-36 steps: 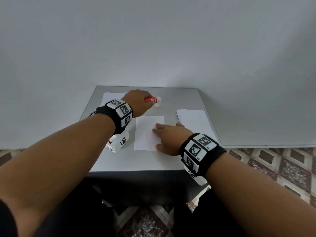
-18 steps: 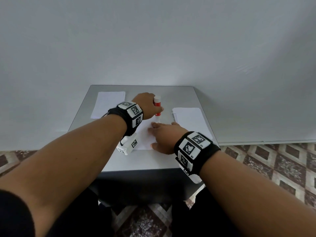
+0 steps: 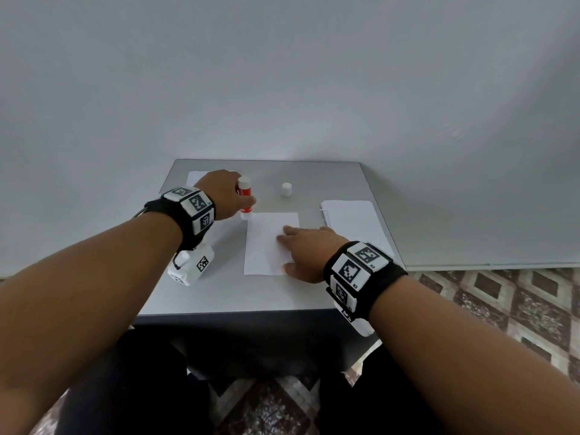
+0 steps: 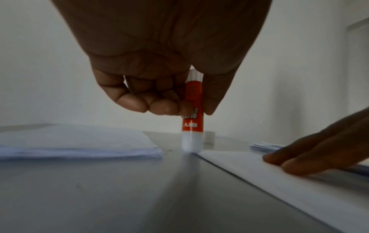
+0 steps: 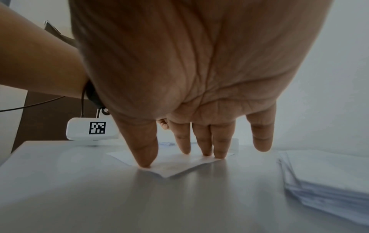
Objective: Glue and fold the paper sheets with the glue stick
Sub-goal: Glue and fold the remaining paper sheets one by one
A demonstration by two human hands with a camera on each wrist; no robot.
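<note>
A single white paper sheet (image 3: pixel 266 243) (image 5: pixel 175 165) (image 4: pixel 279 178) lies in the middle of the grey table (image 3: pixel 226 293). My left hand (image 3: pixel 224 196) (image 4: pixel 169 94) grips a red and white glue stick (image 3: pixel 244 197) (image 4: pixel 192 113) upright, its lower end touching the sheet's far left corner. My right hand (image 3: pixel 301 249) (image 5: pixel 199 138) lies flat with straight fingers pressing the sheet's right side; its fingertips (image 4: pixel 295 164) show in the left wrist view. The glue stick's white cap (image 3: pixel 286 189) stands on the table behind the sheet.
A stack of white sheets (image 3: pixel 354 227) (image 5: pixel 327 178) lies at the right of the table. Another stack (image 3: pixel 196 177) (image 4: pixel 79 141) lies at the far left, partly behind my left hand. A white wall rises behind the table; patterned floor lies to the right.
The glue stick has been turned upright and brought down to the sheet's far left corner. The cap now shows standing behind the sheet. My right hand stays flat on the sheet.
</note>
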